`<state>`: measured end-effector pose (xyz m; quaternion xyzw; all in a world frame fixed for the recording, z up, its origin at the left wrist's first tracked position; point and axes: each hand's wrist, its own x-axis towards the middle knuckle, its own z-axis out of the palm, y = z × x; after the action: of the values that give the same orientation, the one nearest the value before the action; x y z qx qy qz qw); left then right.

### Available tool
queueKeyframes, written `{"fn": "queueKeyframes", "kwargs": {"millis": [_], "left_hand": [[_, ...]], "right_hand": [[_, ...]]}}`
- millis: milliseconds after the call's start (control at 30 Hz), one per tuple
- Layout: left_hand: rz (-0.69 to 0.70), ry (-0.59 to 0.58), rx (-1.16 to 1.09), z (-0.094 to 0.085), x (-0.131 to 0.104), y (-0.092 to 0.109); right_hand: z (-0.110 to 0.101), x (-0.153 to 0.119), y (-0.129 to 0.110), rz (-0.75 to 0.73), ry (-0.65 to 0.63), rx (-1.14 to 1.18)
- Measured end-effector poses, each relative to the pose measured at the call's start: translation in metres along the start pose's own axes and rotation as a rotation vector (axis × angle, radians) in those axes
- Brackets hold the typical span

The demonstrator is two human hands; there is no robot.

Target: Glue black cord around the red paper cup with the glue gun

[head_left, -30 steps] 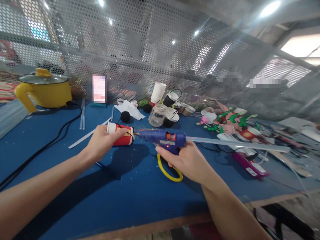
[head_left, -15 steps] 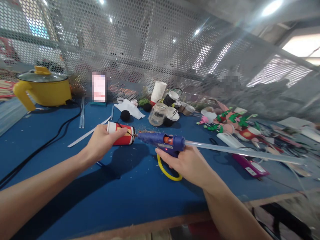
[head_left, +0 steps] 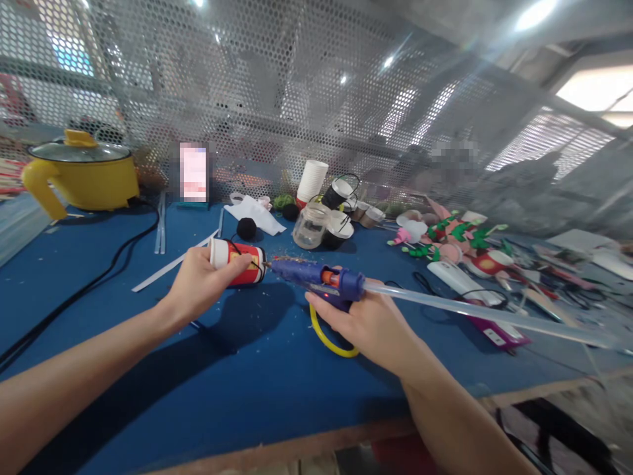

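Note:
My left hand [head_left: 205, 274] is closed round a red and white paper cup [head_left: 247, 274], tipped on its side above the blue table. A thin black cord [head_left: 236, 246] crosses the cup, and black also rings its base end. In my right hand [head_left: 361, 323] is a blue hot glue gun [head_left: 301, 272] with a small red light. Its nozzle points left and meets the cup's base end, or comes very near it. A long clear glue stick [head_left: 469, 310] sticks out of the gun's back. Just behind the cup lies a ball of black yarn [head_left: 246, 229].
At the far left stands a yellow electric pot [head_left: 89, 181] with its cable on the table. Behind are a propped phone [head_left: 192, 171], a clear jar [head_left: 310, 226] and several cups. Craft flowers [head_left: 455, 237] and a purple power strip [head_left: 499, 332] lie right. A perforated metal screen [head_left: 271, 99] rises behind.
The glue stick's rear end has dipped a little, and the gun is slightly more tilted. Both hands keep their hold, with the nozzle still at the cup's base end.

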<state>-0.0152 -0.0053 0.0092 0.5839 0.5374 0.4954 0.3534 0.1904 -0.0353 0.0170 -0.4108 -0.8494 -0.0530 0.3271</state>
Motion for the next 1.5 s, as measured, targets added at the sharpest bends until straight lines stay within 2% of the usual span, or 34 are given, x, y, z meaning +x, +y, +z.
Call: {"fn": "queueKeyframes", "kwargs": {"millis": [533,767,967,1233,1500], "left_hand": [[0.061,0.012,0.033,0.0012,-0.0017,0.001],[0.073,0.031,0.067,0.0013,-0.0014,0.0007],[0.089,-0.006,0.083,0.0022,-0.0036,0.0005],[0.094,-0.006,0.086,0.0015,-0.004,0.0018],[0.096,0.017,0.09,0.0015,-0.004,0.0005]], "right_hand": [[0.0017,0.0,-0.0011,0.047,-0.001,-0.004],[0.0025,-0.0004,-0.0001,0.013,0.017,-0.037],[0.0013,0.0014,0.0013,-0.074,-0.003,-0.101],[-0.0005,-0.0004,0.0004,0.028,-0.042,-0.059],[-0.0039,0.0,-0.0039,0.057,-0.054,-0.037]]}}
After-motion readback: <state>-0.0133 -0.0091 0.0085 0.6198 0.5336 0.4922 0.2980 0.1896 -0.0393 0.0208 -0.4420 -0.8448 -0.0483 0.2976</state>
